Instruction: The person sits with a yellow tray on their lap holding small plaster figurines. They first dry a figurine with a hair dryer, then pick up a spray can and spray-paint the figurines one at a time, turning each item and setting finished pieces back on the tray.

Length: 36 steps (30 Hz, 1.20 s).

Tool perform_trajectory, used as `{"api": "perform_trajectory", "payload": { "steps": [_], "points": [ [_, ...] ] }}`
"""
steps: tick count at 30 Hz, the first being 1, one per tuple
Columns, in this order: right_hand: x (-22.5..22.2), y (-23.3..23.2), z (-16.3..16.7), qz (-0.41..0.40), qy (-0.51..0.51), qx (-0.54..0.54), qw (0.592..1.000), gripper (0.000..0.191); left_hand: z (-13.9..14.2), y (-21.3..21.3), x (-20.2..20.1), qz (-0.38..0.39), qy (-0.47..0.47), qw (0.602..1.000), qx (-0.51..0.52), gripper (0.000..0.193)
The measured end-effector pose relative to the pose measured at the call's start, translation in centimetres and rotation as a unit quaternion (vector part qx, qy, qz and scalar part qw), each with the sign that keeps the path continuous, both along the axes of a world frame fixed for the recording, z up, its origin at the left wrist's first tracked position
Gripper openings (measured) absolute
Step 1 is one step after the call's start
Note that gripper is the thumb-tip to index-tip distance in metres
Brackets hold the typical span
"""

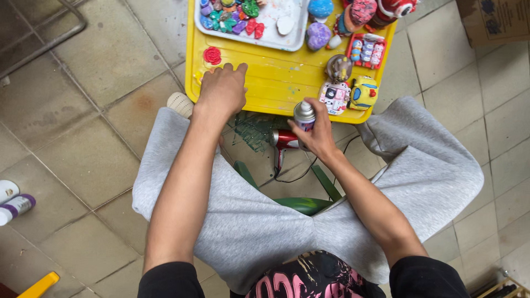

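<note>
Grey sweatpants [243, 221] filled the bottom of the shot. Right hand [316, 132] was wrapped around one small spray can [303, 115], held just off the near edge of the yellow table [276, 77], nozzle up. Left hand [222, 91] lay flat on the table's near-left corner, fingers loosely together, by one red rose piece [212, 55]. Looked like the spray-coat step; next it'd need steady aim. One white tray [270, 33] of painted bits sat at the far edge, one red hair dryer [284, 140] on the floor.
</note>
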State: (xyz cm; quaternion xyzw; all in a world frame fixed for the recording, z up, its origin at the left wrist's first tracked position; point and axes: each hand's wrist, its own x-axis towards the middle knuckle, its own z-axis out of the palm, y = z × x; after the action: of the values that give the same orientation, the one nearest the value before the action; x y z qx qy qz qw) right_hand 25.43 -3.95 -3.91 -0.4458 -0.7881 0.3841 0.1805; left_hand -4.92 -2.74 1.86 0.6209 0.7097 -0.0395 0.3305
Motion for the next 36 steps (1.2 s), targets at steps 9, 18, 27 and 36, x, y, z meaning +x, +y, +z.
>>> {"api": "perform_trajectory", "payload": {
  "steps": [9, 18, 27, 36],
  "points": [
    [7.7, -1.0, 0.2, -0.144, 0.02, -0.059, 0.988, 0.082, -4.2, 3.0, 11.8, -0.031, -0.053, 0.998, -0.017, 0.033],
    [6.7, 0.1, -0.5, -0.2, 0.098, -0.152, 0.963, 0.084, -6.1, 10.3, 17.9, 0.175, -0.088, 0.945, 0.263, 0.058],
    [5.7, 1.9, -0.8, -0.235, 0.163, -0.202, 0.937, 0.081, -5.5, 15.7, 20.3, 0.163, -0.034, 0.953, 0.254, 0.113],
    [5.1, 2.1, -1.6, -0.233, 0.159, -0.216, 0.935, 0.082, -6.6, 15.4, 18.5, 0.134, -0.061, 0.938, 0.314, 0.086]
  ]
}}
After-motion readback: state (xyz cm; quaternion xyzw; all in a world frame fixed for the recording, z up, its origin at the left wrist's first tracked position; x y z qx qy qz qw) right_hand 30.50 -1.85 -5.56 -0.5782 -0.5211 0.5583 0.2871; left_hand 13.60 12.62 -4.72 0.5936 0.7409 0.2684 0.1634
